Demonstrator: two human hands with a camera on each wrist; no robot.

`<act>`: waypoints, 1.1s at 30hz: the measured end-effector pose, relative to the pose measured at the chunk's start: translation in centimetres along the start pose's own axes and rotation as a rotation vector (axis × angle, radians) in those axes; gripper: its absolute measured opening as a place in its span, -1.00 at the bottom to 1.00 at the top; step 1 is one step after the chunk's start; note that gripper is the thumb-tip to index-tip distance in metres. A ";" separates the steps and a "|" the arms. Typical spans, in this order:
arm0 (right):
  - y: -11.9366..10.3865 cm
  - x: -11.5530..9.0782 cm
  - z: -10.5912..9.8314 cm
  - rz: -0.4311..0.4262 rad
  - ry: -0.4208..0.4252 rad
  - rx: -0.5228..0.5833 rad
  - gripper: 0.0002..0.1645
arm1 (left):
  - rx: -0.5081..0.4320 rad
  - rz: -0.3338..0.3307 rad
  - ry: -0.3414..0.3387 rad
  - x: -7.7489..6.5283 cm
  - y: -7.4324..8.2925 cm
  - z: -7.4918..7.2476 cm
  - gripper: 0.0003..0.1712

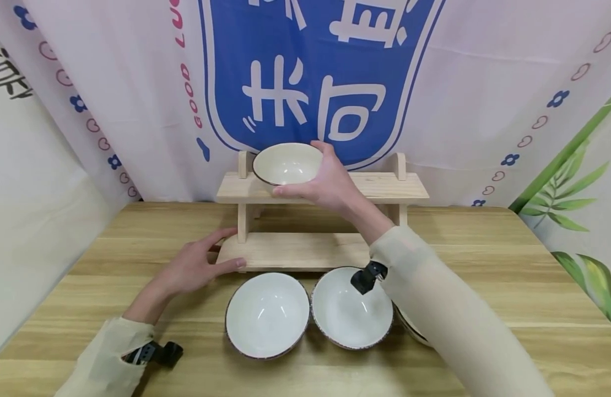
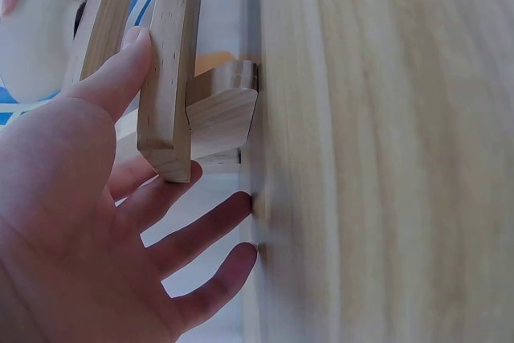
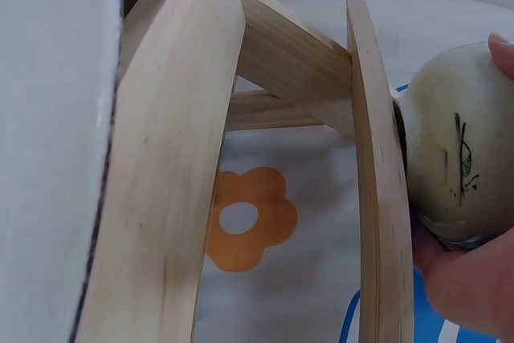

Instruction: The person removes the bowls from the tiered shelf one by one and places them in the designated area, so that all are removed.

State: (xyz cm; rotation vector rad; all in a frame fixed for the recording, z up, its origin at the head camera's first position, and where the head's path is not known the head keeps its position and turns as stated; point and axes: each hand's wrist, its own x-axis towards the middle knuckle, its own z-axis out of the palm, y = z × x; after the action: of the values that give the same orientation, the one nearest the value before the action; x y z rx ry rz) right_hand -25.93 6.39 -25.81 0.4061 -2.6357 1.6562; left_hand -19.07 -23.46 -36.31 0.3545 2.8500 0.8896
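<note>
My right hand (image 1: 330, 179) grips a small cream bowl (image 1: 287, 164) with a dark rim, thumb and fingers at its right side. The bowl is over the upper board of a two-tier wooden shelf (image 1: 295, 251), tilted with its inside towards me. Black line drawing marks its outer wall in the right wrist view; whether it touches the board I cannot tell. At the lower board's left end, my left hand (image 1: 196, 264) holds the shelf, thumb on the board and fingers behind its end.
Two white bowls with dark rims, one left (image 1: 267, 314) and one right (image 1: 345, 314), stand before the shelf on the wooden table (image 1: 186, 353). Another bowl (image 1: 414, 331) is mostly hidden under my right sleeve. A printed curtain (image 1: 161, 110) hangs behind the shelf.
</note>
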 end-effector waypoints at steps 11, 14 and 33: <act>0.4 -2.0 -2.8 0.015 -0.003 0.037 0.56 | 0.007 0.006 0.009 0.0 -0.2 0.1 0.04; 0.6 -2.7 -3.7 0.018 0.003 0.026 0.55 | 0.001 0.005 0.007 0.0 -0.2 0.0 0.04; 2.8 -8.3 -9.2 -0.012 -0.003 -0.086 0.49 | -0.003 -0.009 -0.003 -0.1 0.0 -0.1 0.06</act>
State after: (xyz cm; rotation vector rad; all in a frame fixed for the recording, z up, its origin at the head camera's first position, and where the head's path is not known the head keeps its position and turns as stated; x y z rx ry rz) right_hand -19.75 17.53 -25.36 0.4216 -2.6891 1.5334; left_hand -19.02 -23.54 -36.25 0.3416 2.8448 0.8907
